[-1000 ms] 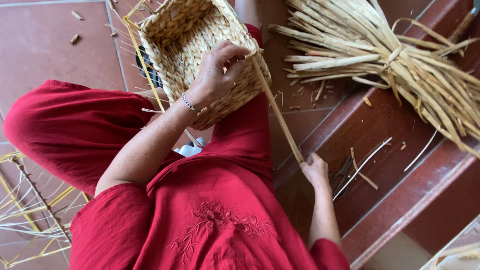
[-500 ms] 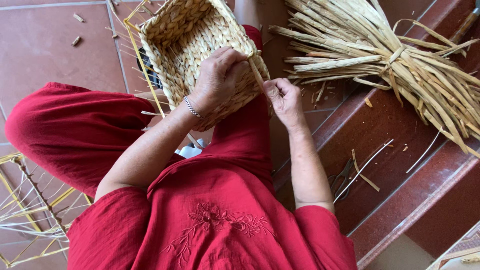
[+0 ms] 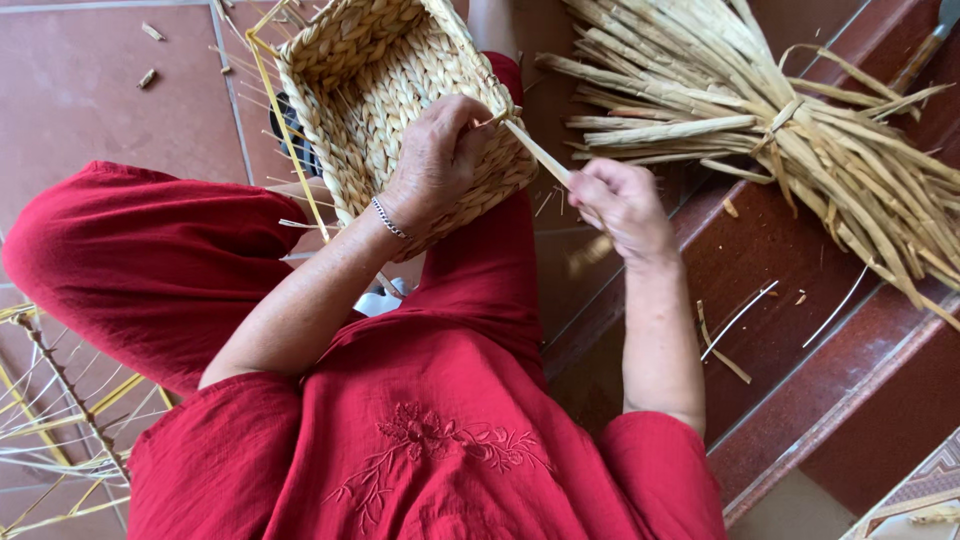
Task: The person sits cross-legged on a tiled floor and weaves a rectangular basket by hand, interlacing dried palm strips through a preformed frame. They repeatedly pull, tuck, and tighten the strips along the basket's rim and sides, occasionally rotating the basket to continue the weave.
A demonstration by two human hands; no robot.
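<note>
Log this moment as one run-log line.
left hand: grips woven basket rim | right hand: pulls straw strand taut | straw bundle: on step, beside right hand

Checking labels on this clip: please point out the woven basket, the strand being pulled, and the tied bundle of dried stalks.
Woven basket [image 3: 345,60]: head view, on its braided rim.
Strand [image 3: 538,153]: head view, mid-length between the two hands.
Bundle of dried stalks [image 3: 790,120]: head view, at the tie around it.

A pale woven straw basket [image 3: 390,90], rectangular and half finished (bare yellow stakes jut from its rim), lies tilted on the person's lap. 1 flat straw strand [image 3: 535,153] runs taut from its wall, slanting down to the right.
</note>
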